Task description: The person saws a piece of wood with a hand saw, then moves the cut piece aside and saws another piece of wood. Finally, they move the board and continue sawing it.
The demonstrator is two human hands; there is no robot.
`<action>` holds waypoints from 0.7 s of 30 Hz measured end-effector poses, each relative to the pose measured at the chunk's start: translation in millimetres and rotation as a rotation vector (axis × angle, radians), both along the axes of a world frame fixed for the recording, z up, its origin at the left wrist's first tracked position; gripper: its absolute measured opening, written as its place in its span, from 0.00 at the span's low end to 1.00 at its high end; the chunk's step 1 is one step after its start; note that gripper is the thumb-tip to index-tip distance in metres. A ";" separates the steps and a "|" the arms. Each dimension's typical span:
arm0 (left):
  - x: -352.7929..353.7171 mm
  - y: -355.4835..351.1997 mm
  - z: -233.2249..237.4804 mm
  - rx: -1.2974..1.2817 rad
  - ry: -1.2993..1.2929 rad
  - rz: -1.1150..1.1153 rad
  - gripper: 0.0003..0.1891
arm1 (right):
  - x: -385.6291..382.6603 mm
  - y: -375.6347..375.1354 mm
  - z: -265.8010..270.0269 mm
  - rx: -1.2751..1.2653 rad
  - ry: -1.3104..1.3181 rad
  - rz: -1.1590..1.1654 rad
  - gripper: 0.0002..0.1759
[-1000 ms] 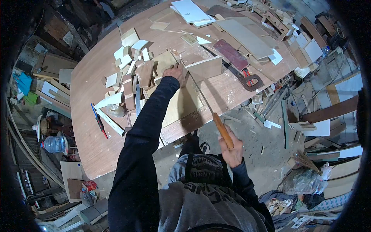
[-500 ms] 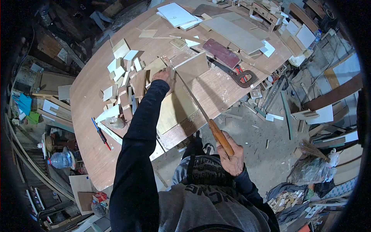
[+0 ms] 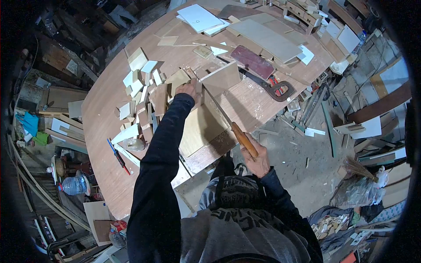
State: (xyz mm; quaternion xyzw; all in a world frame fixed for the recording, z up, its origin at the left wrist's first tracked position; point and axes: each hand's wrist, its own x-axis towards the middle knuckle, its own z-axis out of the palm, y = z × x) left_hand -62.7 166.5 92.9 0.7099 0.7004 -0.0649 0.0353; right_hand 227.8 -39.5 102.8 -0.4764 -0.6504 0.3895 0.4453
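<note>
Right hand (image 3: 256, 160) fingers wrap the wooden handle (image 3: 244, 140), the handsaw's (image 3: 226, 115) firmest hold; its thin blade (image 3: 218, 104) probably flexes. Left hand (image 3: 187, 89) fingers: grip unclear.

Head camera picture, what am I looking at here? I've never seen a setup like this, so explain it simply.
There is no machine: one person works with bare hands, and a camera worn on the head looks down at them. That is why the arms reach away from you. The right hand grips the wooden handle of what looks like a saw, its thin blade pointing to the left hand. The left hand rests on wood by the blade's far end; exactly how it holds it is hidden. On the table lie scattered wood blocks, white boards and a dark red block.
</note>
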 end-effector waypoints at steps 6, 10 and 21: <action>-5.4 3.3 0.0 -0.044 -0.003 -0.008 0.31 | -6.7 -14.4 -12.5 -0.067 0.012 -0.034 0.26; -3.5 4.8 -0.7 0.020 0.000 -0.041 0.31 | 3.8 -34.2 35.9 -0.069 -0.096 -0.027 0.27; -6.1 -1.7 -15.5 0.132 0.002 -0.136 0.27 | -20.7 25.8 47.8 -0.029 -0.153 -0.041 0.25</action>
